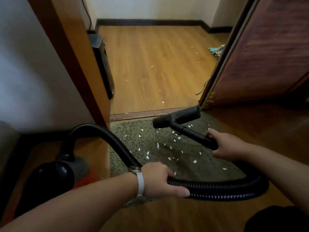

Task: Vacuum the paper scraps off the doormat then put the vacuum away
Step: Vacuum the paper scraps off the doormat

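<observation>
Most of the view is wooden floor [150, 64], running on through a doorway at 12 o'clock. Dark door [267, 56] stands open at 2 o'clock. Green-grey doormat [209, 168] lies mid-frame, far edge against the threshold. Vacuum body [53, 174], black and blurred, possibly with a red part, sits on the floor at 8 o'clock, off the mat. Ribbed black hose [225, 190] arches up from the body, crosses the mat's left side and loops round at 5 o'clock. Left hand [158, 180] at 6 o'clock has its fingers wrapped round the hose. Right hand [229, 146] at 3 o'clock grips the black tube [192, 133]. Floor nozzle [177, 117] at 1 o'clock is over the mat's far edge; contact unclear. White wristband [140, 184] on the left wrist. Paper scraps [157, 145], white, are scattered over the mat between nozzle and hose, a few more on the floor past the doorway.
</observation>
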Demonstrator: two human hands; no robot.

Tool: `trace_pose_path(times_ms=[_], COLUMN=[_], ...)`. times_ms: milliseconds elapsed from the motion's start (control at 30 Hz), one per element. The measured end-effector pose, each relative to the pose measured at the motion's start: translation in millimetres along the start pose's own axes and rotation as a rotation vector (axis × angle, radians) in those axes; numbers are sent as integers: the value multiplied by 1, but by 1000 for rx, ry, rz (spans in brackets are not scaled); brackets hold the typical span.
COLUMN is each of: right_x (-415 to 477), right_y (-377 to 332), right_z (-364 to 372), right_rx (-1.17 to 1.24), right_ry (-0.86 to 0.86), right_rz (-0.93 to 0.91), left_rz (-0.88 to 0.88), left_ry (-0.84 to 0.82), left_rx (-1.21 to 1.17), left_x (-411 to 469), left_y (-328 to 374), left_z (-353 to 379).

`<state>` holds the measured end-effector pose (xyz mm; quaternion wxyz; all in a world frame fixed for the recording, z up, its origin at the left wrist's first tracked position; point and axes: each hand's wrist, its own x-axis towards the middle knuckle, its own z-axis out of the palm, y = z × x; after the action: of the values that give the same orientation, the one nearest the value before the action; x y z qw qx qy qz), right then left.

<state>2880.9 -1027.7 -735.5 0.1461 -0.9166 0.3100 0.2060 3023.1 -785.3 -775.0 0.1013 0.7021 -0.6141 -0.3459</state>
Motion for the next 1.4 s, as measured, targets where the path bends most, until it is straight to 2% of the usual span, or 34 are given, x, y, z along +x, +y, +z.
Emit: trace_pose_path(times_ms=[67, 167, 233, 333, 400, 500, 633, 733, 800, 867, 933, 967, 1133, 1233, 1400], right_x=[5, 16, 23, 29, 30, 26, 23, 25, 25, 22, 20, 19, 24, 29, 30], right_y=[-1, -1, -1, 6, 19, 39, 52, 57, 62, 66, 64, 59, 32, 26, 30], right_z=[8, 22, 29, 35, 34, 35, 38, 37, 34, 31, 29, 28, 32, 40, 43], right_rx=[-147, -212, -172, 56, 299, 593, 728, 845, 948, 1013, 1018, 990, 646, 559, 477], right_ry=[21, -5, -29, -55, -98, -189, -238, -237, -225, -237, -274, -292, -313, -258, -136], right_rz=[-58, -101, -96, -49, 28, 101, 110, 132, 166, 205, 209, 190, 51, 37, 67], left_rz=[-44, -88, -82, 26, 106, 145, 209, 277, 233, 92, -24, -58, -105, -96, -22], left_ry=[-79, -185, -216, -207, -131, -42, 20, 196, 380, 565, 655, 631, 174, 24, -261], left_rx=[-14, -73, -25, 239, 397, 445, 442, 501, 555, 529, 466, 423, 121, 10, 364], left_x=[0, 4, 8, 18, 24, 32, 32, 32, 30, 25, 19, 18, 27, 25, 15], left_y=[-2, -9, -12, -9, -6, -7, -13, -29, -46, -66, -76, -76, -49, -37, -26], left_z=[10, 18, 18, 11, 4, 1, 7, -3, -20, -40, -48, -48, -11, 0, 14])
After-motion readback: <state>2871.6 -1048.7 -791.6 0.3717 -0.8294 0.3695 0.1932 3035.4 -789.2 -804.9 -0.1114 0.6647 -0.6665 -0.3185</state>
